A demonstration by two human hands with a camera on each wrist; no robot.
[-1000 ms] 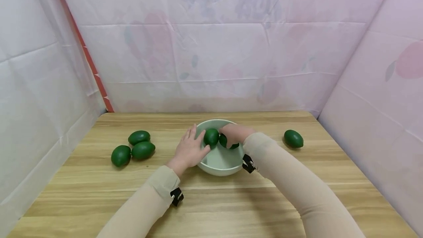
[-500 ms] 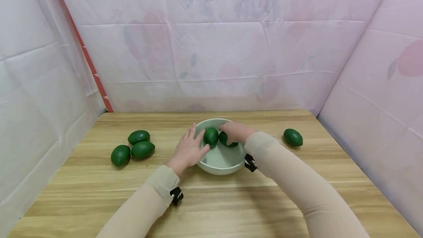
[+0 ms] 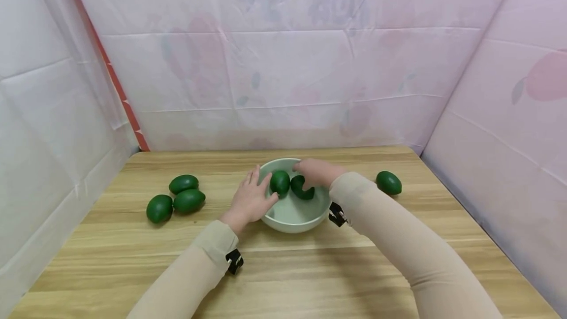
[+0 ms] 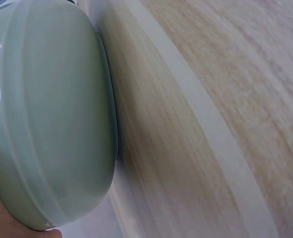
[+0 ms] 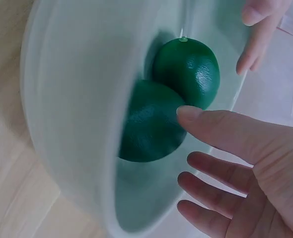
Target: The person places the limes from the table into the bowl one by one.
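A pale green bowl (image 3: 288,223) stands mid-table with two dark green oval fruits inside, one to the left (image 3: 280,182) and one to the right (image 3: 302,187), touching each other. My left hand (image 3: 250,198) rests flat against the bowl's left side with straight fingers. My right hand (image 3: 316,172) hovers over the bowl's far right rim. In the right wrist view, my right hand (image 5: 226,163) is spread open, a fingertip just touching the nearer fruit (image 5: 151,126); the other fruit (image 5: 188,72) lies behind it. The left wrist view shows the bowl's outer wall (image 4: 47,114).
Three more green fruits (image 3: 183,183) (image 3: 189,201) (image 3: 159,208) lie grouped on the wooden table (image 3: 283,270) at the left. A single one (image 3: 389,182) lies to the right of the bowl. Pink-and-white sheeting walls in the table at the back and both sides.
My right hand has opened and drawn back off the right fruit, which now lies uncovered in the bowl. The left hand has stayed on the bowl's side.
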